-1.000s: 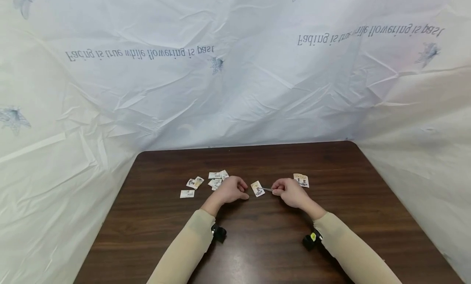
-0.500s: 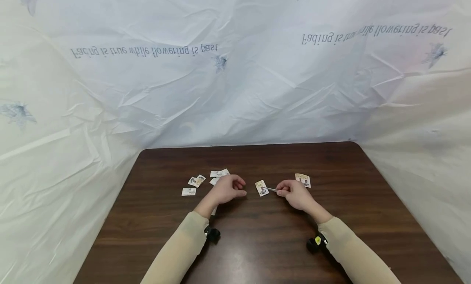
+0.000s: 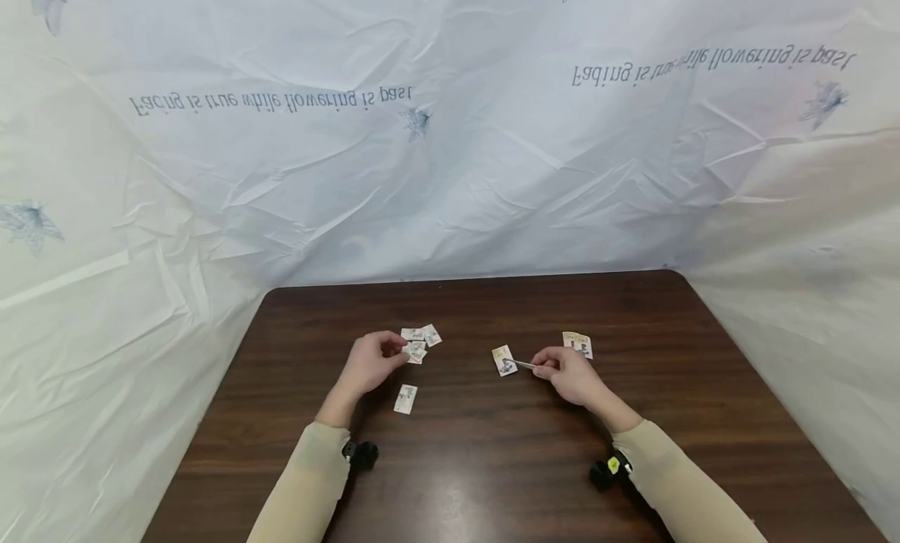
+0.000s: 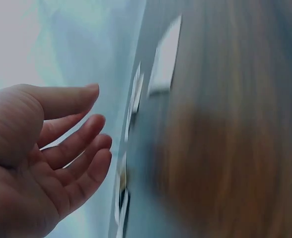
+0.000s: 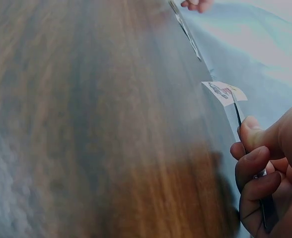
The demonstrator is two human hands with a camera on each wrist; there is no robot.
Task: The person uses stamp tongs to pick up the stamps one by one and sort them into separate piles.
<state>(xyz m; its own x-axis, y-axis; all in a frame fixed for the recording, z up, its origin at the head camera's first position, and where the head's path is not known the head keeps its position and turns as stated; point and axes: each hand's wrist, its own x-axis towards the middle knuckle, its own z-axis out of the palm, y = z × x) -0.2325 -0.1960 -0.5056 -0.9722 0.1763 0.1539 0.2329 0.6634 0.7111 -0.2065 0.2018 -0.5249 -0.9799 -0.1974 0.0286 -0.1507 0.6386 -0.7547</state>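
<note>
My right grip is pinched round a thin tool, thumb and fingers closed on its shaft. The far end of the tool points out to the left of that grip and meets a small printed card, just beyond the fingertips; I cannot tell whether the tool nips the card or only touches its face. The right wrist view shows a dark and reddish figure printed on the card, and the tool's shaft running back through my curled fingers.

My left grip has nothing in it: the thumb stands apart from the fingers, which are loosely bent. Just to the right of its fingertips lies a cluster of overlapping cards; whether I touch the nearest one I cannot tell. Nearer to me, below and to the right of that grip, a single card lies by itself. Just beyond my right grip, slightly to its right, are some overlapping printed cards.

Under both grips is a dark wood-grain surface, and past its far edge, beyond my reach, hangs a creased pale sheet with upside-down lettering.
</note>
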